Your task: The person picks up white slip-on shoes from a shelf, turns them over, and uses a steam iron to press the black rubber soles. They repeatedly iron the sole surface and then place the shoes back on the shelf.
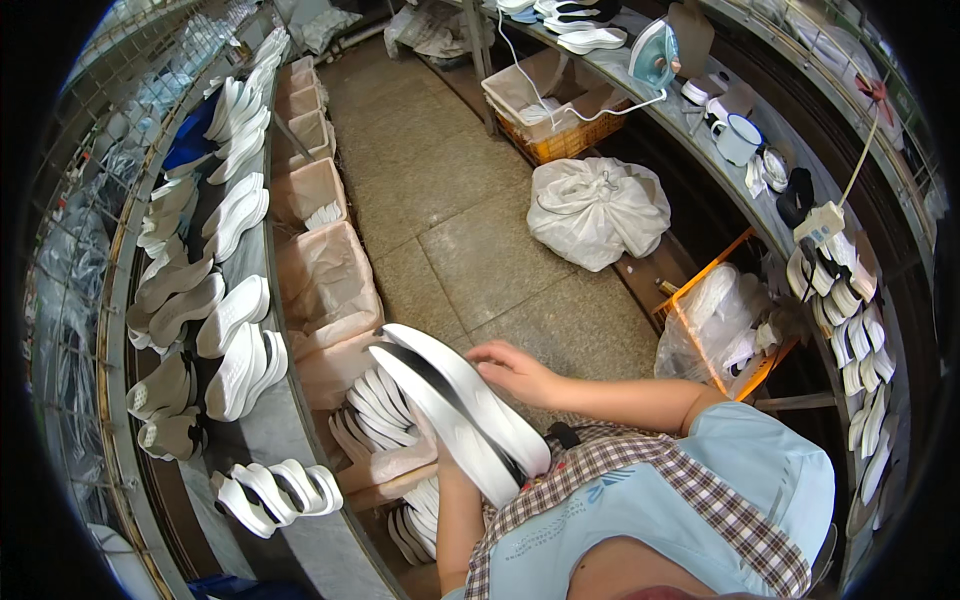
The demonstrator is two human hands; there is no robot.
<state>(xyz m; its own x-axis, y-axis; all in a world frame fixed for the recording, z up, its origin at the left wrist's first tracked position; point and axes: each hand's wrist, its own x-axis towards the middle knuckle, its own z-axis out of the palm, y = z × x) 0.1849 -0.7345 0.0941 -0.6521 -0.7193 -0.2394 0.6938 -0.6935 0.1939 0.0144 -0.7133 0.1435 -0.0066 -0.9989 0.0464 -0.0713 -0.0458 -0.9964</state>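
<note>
Two white shoe soles are held up in front of my body, side by side and slanting, with a dark strip showing between them. My left forearm rises beneath them. The soles cover my left hand, which appears to hold them from below. My right hand is at the right edge of the upper sole, fingers stretched out with the tips at its rim. Whether those tips press on it is hard to tell. Below the soles, a lined bin contains several more white soles.
On the left, a long shelf carries rows of soles; lined bins stand beside it. A tied white sack sits on the floor. An orange crate is at right, beneath a curved bench with an iron and a mug.
</note>
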